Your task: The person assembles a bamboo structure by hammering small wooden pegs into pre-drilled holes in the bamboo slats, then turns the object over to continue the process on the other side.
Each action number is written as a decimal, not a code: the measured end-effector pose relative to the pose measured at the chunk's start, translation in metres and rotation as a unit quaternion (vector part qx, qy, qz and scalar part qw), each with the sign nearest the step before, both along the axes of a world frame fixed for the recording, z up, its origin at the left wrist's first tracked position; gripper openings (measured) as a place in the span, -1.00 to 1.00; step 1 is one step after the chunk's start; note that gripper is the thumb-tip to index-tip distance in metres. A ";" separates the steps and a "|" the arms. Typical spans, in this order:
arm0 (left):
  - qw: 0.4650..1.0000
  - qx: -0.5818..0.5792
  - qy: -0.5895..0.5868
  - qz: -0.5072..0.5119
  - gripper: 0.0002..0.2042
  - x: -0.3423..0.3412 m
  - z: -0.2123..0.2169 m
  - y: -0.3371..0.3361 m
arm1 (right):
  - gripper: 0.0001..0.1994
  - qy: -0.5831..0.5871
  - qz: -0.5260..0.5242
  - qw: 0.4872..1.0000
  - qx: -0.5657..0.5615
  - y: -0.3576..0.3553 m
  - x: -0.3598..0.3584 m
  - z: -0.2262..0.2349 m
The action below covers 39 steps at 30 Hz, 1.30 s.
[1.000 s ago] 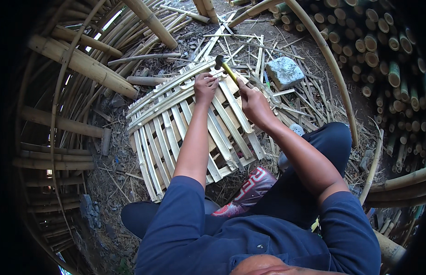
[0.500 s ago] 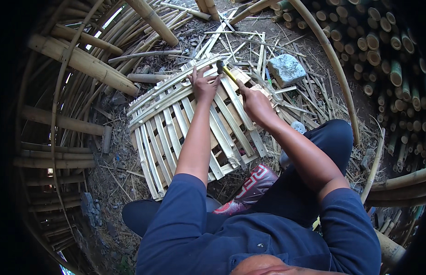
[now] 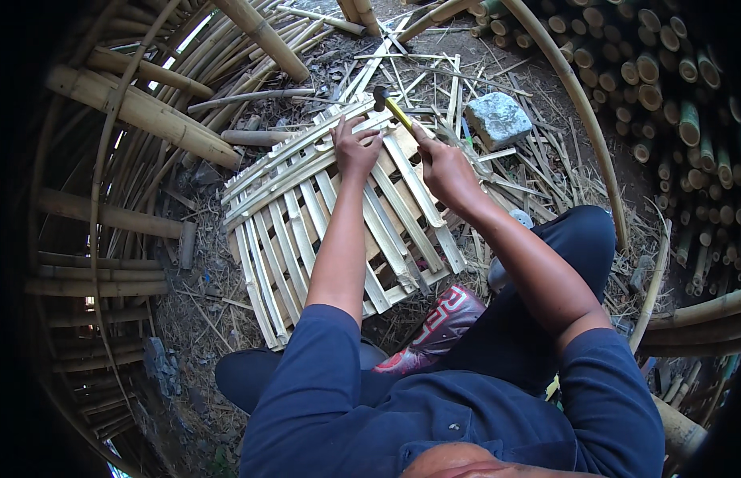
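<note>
A panel of pale split-bamboo slats (image 3: 307, 227) lies on the ground in front of me, with long slats crossed by others near its far end. My left hand (image 3: 356, 151) rests on that far end, fingers bent over a crosswise bamboo slat (image 3: 287, 177); whether a nail is between the fingertips is too small to tell. In my right hand (image 3: 448, 171) is a hammer with a yellow handle (image 3: 400, 114) and a dark head (image 3: 380, 97). The head is raised just beyond my left fingers, apart from the slats.
A pale stone block (image 3: 499, 121) sits right of the panel among scattered bamboo strips (image 3: 538, 163). Cut bamboo poles (image 3: 649, 95) are stacked at the far right. Thick bamboo poles (image 3: 147, 111) stand at left. A red and grey printed packet (image 3: 438, 327) lies by my legs.
The hammer head has risen off the slats and moved slightly away, my right hand lifting with it. My left hand has stayed almost in place on the slats.
</note>
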<state>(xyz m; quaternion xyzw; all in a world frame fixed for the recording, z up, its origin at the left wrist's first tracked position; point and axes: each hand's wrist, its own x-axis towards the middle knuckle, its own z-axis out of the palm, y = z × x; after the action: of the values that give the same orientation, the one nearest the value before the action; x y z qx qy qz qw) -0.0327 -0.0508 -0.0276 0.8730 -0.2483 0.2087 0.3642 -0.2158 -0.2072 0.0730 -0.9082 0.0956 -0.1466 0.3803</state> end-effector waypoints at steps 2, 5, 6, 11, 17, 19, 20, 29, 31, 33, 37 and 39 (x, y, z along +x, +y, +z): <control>1.000 -0.002 0.000 -0.002 -0.87 0.000 0.000 0.000 | -0.57 0.048 -0.008 0.998 0.041 -0.001 -0.002 0.006; 1.000 -0.003 0.003 -0.009 -0.83 0.000 -0.001 0.002 | -0.57 0.051 -0.007 0.998 0.044 -0.003 0.000 0.003; 1.000 -0.002 0.007 -0.011 -0.80 0.001 -0.002 0.004 | -0.57 0.051 -0.007 0.998 0.046 -0.003 0.000 0.004; 1.000 -0.020 -0.007 0.002 -0.75 0.000 0.000 0.002 | -0.56 0.047 -0.008 0.998 0.043 -0.004 -0.001 0.001; 0.996 0.006 -0.065 0.057 -0.75 -0.016 0.013 0.002 | -0.53 0.054 0.005 0.998 0.023 -0.004 -0.001 -0.004; 0.996 0.035 -0.024 0.078 -0.80 -0.031 0.020 0.003 | -0.55 0.071 0.009 0.997 0.031 -0.003 -0.004 0.001; 0.992 0.069 0.015 0.105 -0.83 -0.038 0.024 0.012 | -0.55 0.068 0.016 0.997 0.033 0.001 -0.003 0.003; 0.938 0.277 0.106 0.181 -0.34 -0.099 0.019 0.027 | -0.50 0.032 0.013 0.999 0.017 -0.001 0.000 -0.007; 0.941 0.260 0.112 0.184 -0.35 -0.098 0.013 0.029 | -0.50 0.029 0.018 0.999 0.010 0.001 -0.003 -0.006; 0.943 0.258 0.108 0.182 -0.37 -0.097 0.013 0.027 | -0.48 0.026 0.019 0.999 0.022 0.003 -0.009 -0.002; 0.947 0.239 0.140 0.166 -0.35 -0.093 0.014 0.028 | -0.47 0.036 0.024 0.999 -0.009 0.002 -0.011 -0.009; 0.951 0.229 0.128 0.164 -0.35 -0.094 0.011 0.028 | -0.47 0.042 0.032 0.998 -0.029 0.003 -0.011 -0.013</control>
<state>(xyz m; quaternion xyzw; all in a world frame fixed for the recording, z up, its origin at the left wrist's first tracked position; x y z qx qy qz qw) -0.1265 -0.0224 -0.0162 0.9811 -0.0944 0.0895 0.1435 -0.2273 -0.2046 0.0601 -0.9269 0.0777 -0.0991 0.3537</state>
